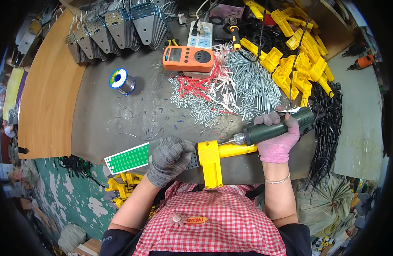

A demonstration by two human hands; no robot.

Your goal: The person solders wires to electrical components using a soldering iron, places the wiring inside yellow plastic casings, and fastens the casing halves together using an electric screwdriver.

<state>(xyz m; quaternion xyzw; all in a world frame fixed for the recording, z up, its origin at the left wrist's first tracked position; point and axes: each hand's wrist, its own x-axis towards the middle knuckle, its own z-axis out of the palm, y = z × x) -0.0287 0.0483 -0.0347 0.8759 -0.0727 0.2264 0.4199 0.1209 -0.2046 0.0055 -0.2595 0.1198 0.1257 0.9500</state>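
My left hand, in a grey knit glove, is closed around the grey metal plate of a yellow-handled tool. A green, white-edged dotted strip sticks out to the left beyond the fist. The plate meets the yellow plastic housing, whose yellow handle runs to the right. Wrapped in my right hand, in a pink glove with bare fingertips, is a dark green electric screwdriver. Its bit points left, and the tip reaches the yellow housing; whether it sits on a screw is too small to tell.
Long screws, nuts and red and white sleeves lie heaped beyond my hands. Behind them stand an orange meter and a power strip. A solder spool, metal plates, yellow housings and black cables surround the work area.
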